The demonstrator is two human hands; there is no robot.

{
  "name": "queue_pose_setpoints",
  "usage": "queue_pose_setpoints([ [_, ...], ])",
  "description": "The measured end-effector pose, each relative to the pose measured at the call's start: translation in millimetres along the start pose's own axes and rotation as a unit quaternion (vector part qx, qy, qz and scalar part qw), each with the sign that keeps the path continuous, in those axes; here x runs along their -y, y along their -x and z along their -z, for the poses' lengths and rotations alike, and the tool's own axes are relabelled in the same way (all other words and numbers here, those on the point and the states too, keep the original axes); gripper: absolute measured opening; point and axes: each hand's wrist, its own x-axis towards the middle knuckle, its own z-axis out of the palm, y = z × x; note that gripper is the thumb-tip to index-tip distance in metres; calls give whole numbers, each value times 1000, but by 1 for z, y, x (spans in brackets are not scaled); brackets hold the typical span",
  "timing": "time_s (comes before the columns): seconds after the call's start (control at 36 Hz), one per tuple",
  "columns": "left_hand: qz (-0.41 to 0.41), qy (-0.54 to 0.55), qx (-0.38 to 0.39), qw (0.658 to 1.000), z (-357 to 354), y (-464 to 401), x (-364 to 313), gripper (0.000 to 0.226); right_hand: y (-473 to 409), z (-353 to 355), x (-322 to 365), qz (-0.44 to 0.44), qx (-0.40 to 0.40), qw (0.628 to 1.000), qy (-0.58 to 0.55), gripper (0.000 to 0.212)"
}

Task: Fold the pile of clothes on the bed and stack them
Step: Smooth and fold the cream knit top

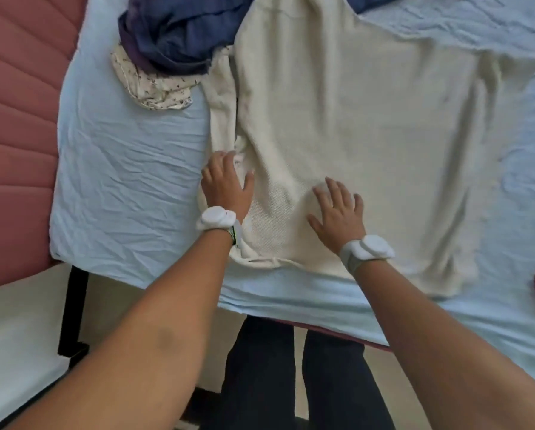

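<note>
- Head view: the left hand [227, 184] lies on the left edge of the cream knitted garment [353, 144], its grip loose, with the fingers [225, 158] bent down into a fold of the cloth near the side seam; whether they pinch the cloth cannot be told.
- The right hand [337, 212] rests palm down on the near part of the same garment, grip wide, fingers spread and straight, holding nothing.
- Each wrist carries a white band with a round white puck.
- The cream garment is spread nearly flat across the light blue bed sheet [120, 181], its near hem close to the bed's near edge, and a narrow strip is folded over along its left side.
- At the far left, a crumpled dark blue cloth [173, 32] lies on top of a small white patterned cloth [154, 88], both touching the cream garment's far left part.
- A pink padded headboard [15, 119] stands at the left of the bed.
</note>
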Motion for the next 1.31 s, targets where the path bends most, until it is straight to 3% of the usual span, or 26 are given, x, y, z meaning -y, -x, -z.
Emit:
queue_pose_setpoints([
  [0.08,121,36,-66,990,-13,-38,4,70,-44,-11,25,31,-16,999,1,62],
  [0.17,184,38,-13,982,-23,-57,7,89,-77,-27,37,36,-33,999,15,61],
  [0.22,167,22,21,986,-25,-55,5,85,-82,-36,35,29,-53,998,33,59],
  [0.31,149,125,26,981,-30,-59,13,56,-90,-53,33,23,-87,994,63,58],
  [0.36,186,177,-54,965,-25,-59,28,46,-93,-59,34,23,-97,992,73,58],
  [0.44,282,240,-207,906,-14,-51,62,38,-94,-61,33,15,-103,992,72,58],
  [0.5,330,236,-244,881,-11,-44,84,44,-94,-62,33,12,-111,991,72,58],
  [0.53,329,204,-244,889,-11,-38,88,50,-90,-62,32,8,-113,991,69,58],
  [0.61,232,91,-240,938,-14,-30,78,68,-91,-64,33,4,-113,991,74,58],
  [0.67,122,59,-225,965,-19,-28,59,66,-92,-64,33,5,-113,991,72,58],
  [0.72,65,31,-198,978,-27,-29,44,61,-92,-65,33,7,-111,991,69,58],
  [0.83,178,-26,-114,977,-38,-43,35,72,-92,-67,32,-4,-112,991,69,57],
  [0.89,187,-65,-92,976,-37,-52,36,73,-92,-67,33,-4,-113,991,69,57],
  [0.97,138,-78,-84,984,-31,-71,35,68,-94,-67,32,-2,-120,990,69,57],
  [1.14,-69,-28,-136,988,-34,-134,20,41,-93,-69,31,-4,-132,989,70,58],
  [1.31,-37,-97,-97,990,-42,-152,1,33,-93,-69,32,-1,-129,989,70,57],
])
